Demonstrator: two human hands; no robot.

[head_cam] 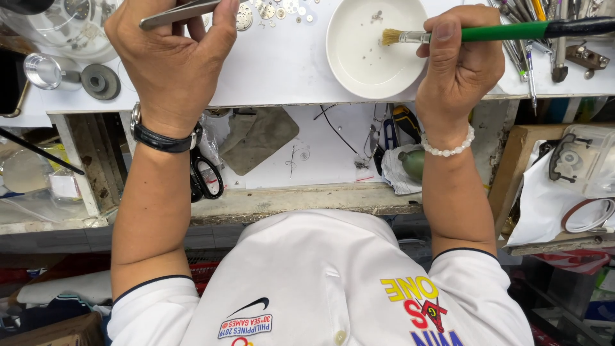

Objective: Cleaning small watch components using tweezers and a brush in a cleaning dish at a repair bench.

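Note:
My left hand grips metal tweezers, raised over the white bench top beside small watch gears. On that wrist sits a black-strapped watch. My right hand holds a green-handled brush level, its pale bristles reaching into a white round dish that contains a few tiny parts. A white bead bracelet circles the right wrist.
An open drawer under the bench holds black scissors, a grey cloth, wire and a green blower bulb. Hand tools lie at the right, round metal holders and a clear dome at the left.

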